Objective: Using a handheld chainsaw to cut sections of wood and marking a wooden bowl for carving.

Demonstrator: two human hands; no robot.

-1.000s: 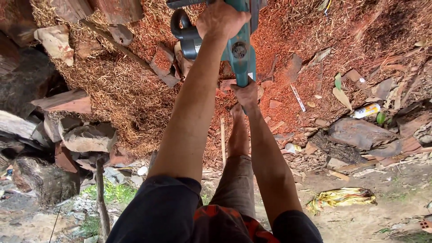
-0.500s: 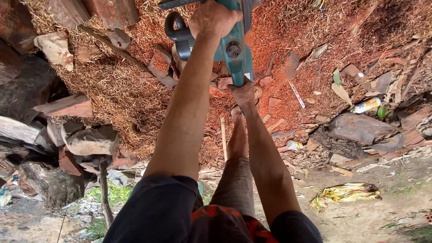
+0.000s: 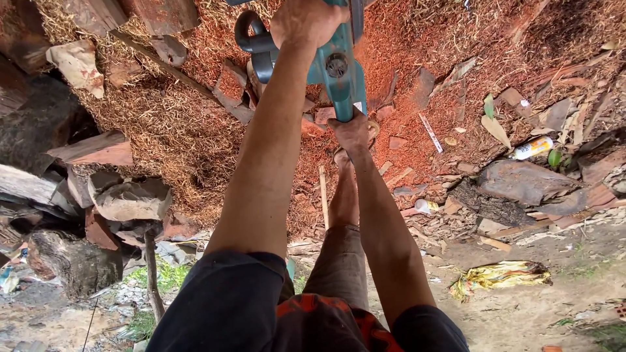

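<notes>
Soft daylight — sharp centre, edges stretched.

The chainsaw (image 3: 339, 68) at top centre has a smooth teal plastic body and a matt dark grey handle. Reddish sawdust (image 3: 417, 45) lies rough and fibrous across the upper frame. Wood chunks (image 3: 98, 148) at left look coarse and split. A yellow wrapper (image 3: 499, 277) at lower right is glossy and crumpled.

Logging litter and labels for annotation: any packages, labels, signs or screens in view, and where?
Small bottle: right side, lying on wood chips; white body, yellow end.
Crumpled wrapper: lower right on bare dirt; flat, yellow with dark patches.
Small pale container: right of the person's foot, among chips; kind unclear.
White sticker: on the teal chainsaw, above the right hand.
No signs or screens.
</notes>
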